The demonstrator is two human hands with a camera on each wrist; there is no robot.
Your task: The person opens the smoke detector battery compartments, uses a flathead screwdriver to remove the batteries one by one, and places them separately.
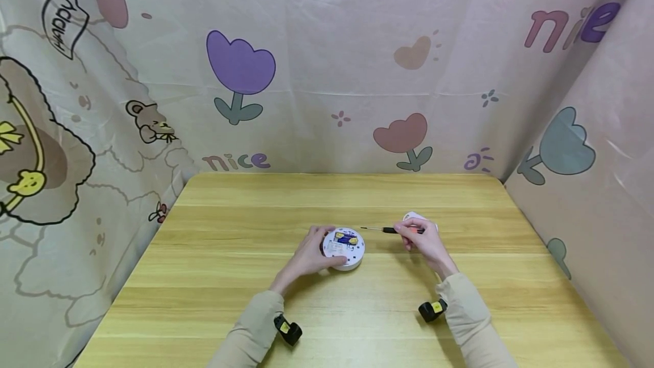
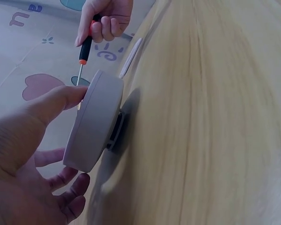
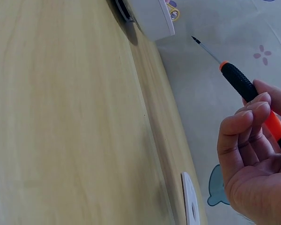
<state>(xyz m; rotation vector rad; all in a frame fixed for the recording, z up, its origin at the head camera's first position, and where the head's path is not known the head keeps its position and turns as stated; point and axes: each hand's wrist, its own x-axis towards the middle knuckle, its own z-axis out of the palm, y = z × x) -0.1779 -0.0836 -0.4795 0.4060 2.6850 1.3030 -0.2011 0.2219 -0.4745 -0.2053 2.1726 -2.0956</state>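
My left hand [image 1: 308, 251] holds a round white device [image 1: 352, 254] by its rim, thumb on the near side and fingers around the far side. Blue-and-yellow batteries [image 1: 346, 238] show in a recess on its upward face. A bracket-like fitting [image 2: 116, 131] juts from its underside, close over the table in the left wrist view. In my right hand [image 1: 428, 243] is a screwdriver [image 3: 239, 82] with a black and orange handle, pinched between thumb and fingers. Its thin shaft points left toward the device; in the right wrist view the tip is apart from it.
A flat white piece [image 1: 413, 216] with a slot lies on the wooden table [image 1: 230, 231], partly behind my right hand. A patterned cloth [image 1: 317, 61] hangs behind and along both sides of the table. Black wrist cameras [image 1: 288, 331] are strapped over both sleeves.
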